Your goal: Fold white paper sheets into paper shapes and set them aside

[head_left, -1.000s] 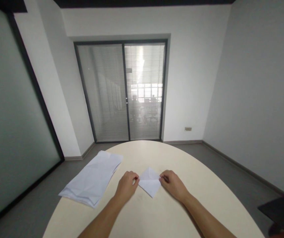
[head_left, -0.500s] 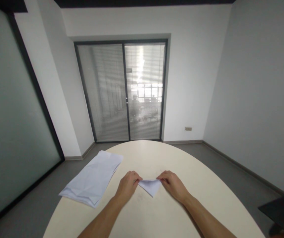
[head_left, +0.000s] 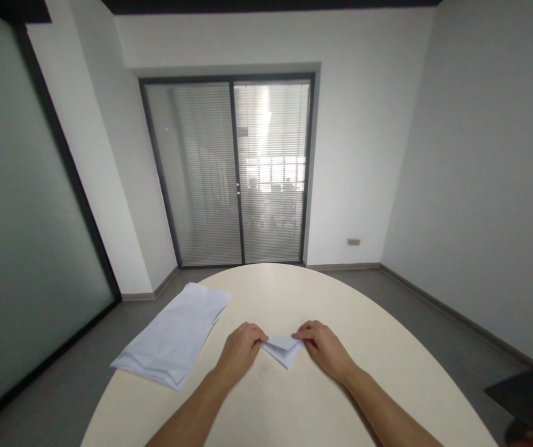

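Observation:
A small folded piece of white paper point(head_left: 283, 351), roughly triangular with one point toward me, is held between my hands just above or on the table; which of the two I cannot tell. My left hand point(head_left: 243, 346) pinches its left corner between thumb and fingers. At the opposite corner, my right hand point(head_left: 321, 345) grips the paper the same way. Its upper layer is lifted a little, so a fold line shows below it.
A stack of creased white paper sheets point(head_left: 176, 335) lies to the left on the round cream table point(head_left: 364, 385). Beyond the table stands a glass door with blinds point(head_left: 196, 180). A dark flat object point(head_left: 530, 397) is at the lower right.
The paper's top layer has opened slightly away from the layer below. My fingertips have come a little closer together; the stack has stayed where it was.

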Demonstrator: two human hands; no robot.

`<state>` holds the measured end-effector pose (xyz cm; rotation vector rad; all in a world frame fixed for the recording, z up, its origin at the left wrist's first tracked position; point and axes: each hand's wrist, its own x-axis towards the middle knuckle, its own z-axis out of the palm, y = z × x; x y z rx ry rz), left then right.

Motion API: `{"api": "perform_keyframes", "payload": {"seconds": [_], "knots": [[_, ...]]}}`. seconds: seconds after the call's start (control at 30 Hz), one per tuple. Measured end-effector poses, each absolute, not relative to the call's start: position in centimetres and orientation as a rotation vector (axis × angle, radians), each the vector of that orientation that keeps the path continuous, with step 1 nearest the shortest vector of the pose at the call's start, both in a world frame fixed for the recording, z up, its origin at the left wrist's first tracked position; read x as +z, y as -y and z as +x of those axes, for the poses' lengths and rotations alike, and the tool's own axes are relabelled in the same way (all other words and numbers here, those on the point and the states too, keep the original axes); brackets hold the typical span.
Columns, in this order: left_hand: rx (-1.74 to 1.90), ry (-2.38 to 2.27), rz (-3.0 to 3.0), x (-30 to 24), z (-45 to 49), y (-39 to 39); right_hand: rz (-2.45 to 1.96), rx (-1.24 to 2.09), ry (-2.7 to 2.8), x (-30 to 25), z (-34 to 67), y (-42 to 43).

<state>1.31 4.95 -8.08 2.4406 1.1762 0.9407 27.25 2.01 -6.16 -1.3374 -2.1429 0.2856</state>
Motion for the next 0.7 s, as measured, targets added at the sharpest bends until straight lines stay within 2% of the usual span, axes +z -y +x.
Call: {"api": "perform_keyframes", "payload": {"seconds": [0.37, 0.7], "knots": [[0.896, -1.161, 2.482, -7.5, 1.5, -4.4, -1.310, 0.241, 2.194, -6.0, 26.4, -1.6], [0.870, -1.153, 2.485, -7.2, 1.6, -4.1, -1.073, 0.336, 2.323, -5.0, 25.4, -0.2]]}}
